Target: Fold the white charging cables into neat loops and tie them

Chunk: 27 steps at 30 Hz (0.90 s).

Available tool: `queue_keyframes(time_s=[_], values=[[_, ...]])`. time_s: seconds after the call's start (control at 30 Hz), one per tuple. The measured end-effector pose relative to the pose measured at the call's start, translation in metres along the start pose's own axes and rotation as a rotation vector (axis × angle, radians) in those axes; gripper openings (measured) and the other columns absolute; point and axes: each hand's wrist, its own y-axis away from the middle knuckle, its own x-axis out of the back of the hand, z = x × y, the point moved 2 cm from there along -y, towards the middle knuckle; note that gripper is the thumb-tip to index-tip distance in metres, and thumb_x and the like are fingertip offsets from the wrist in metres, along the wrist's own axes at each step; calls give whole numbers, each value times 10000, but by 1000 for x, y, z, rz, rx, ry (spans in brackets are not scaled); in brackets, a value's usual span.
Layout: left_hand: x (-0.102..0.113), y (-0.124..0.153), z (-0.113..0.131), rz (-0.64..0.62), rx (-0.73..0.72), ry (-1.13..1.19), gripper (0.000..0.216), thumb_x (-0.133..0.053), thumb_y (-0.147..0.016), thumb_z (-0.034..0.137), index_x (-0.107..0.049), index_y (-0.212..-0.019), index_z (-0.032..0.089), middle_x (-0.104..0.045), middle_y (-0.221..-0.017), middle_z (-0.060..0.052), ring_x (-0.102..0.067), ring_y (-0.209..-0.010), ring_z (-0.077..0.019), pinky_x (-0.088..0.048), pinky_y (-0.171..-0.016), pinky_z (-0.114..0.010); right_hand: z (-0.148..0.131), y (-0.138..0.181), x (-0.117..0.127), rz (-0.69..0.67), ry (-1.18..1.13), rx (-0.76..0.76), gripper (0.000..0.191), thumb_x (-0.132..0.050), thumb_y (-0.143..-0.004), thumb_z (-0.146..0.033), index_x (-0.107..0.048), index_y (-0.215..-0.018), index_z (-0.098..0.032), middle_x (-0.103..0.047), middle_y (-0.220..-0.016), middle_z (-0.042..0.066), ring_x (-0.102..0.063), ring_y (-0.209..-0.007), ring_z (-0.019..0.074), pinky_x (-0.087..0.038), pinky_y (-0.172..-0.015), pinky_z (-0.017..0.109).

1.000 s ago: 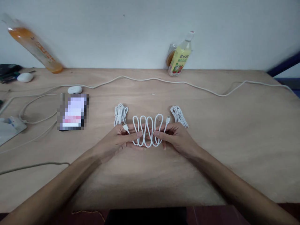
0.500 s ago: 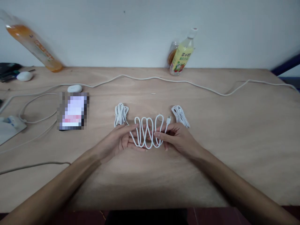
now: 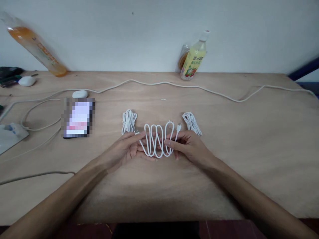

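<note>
A white USB cable, folded in several upright loops, is held between both hands above the table. My left hand pinches its left end near the metal plug, with the fingers spread under the loops. My right hand grips the right-hand loops between thumb and fingers; the cable's small connector sticks up beside it. Just behind my left hand lies a bundled white cable. A second bundled white cable lies behind my right hand. A small thin loop shows behind the held cable.
A phone, partly blurred out, lies on the left, with a white earbud case behind it. A long white cord crosses the table's back. An orange drink bottle and a yellow drink bottle stand near the wall.
My left thumb and the cable's left end have shifted slightly right, and the metal plug now shows more clearly above the thumb. My right hand has barely moved.
</note>
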Motion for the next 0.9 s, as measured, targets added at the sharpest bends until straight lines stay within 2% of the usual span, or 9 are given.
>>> queue_keyframes(time_s=[0.17, 0.27, 0.37, 0.47, 0.63, 0.9], values=[[-2, 1, -1, 26, -10, -13, 303, -629, -1113, 309, -818, -1133, 74, -859, -1113, -202, -839, -880, -233, -696, -815, -341, 0, 0, 1, -15, 12, -7, 273, -846, -902, -495, -888, -919, -226, -730, -723, -3, -513, -501, 85, -484, -444, 206], [-2, 1, -1, 26, -14, -1, 288, -626, -1113, 295, -809, -1182, 84, -863, -1081, -186, -841, -904, -231, -690, -837, -327, 1, 0, 2, -17, 33, -15, 294, -844, -901, -511, -887, -926, -221, -742, -742, 3, -519, -496, 84, -499, -453, 215], [-2, 0, -1, -27, -3, 50, 322, -601, -1116, 321, -789, -1239, 90, -862, -1070, -187, -843, -987, -272, -689, -858, -350, 0, 0, 1, -27, 11, 4, 289, -842, -906, -504, -886, -912, -219, -740, -735, -1, -520, -489, 79, -496, -447, 208], [-1, -1, -3, -69, -9, 74, 343, -575, -1127, 340, -780, -1255, 96, -861, -1067, -190, -845, -978, -276, -690, -841, -349, 0, 0, 1, -22, -8, 13, 284, -854, -899, -500, -883, -901, -218, -734, -719, -7, -521, -490, 76, -487, -440, 193], [-2, 1, -3, -26, -37, 43, 314, -635, -1116, 347, -804, -1148, 84, -861, -1047, -190, -837, -879, -229, -682, -839, -331, 0, 0, 1, -13, 7, -1, 352, -862, -878, -568, -884, -890, -217, -737, -711, 3, -525, -489, 84, -494, -435, 203], [-2, 0, -5, 39, -17, -5, 340, -702, -1077, 384, -812, -1165, 75, -860, -1030, -195, -836, -910, -255, -685, -833, -354, 0, 1, 1, -9, 27, -5, 370, -852, -884, -589, -894, -920, -223, -751, -758, 19, -514, -505, 89, -495, -440, 212]])
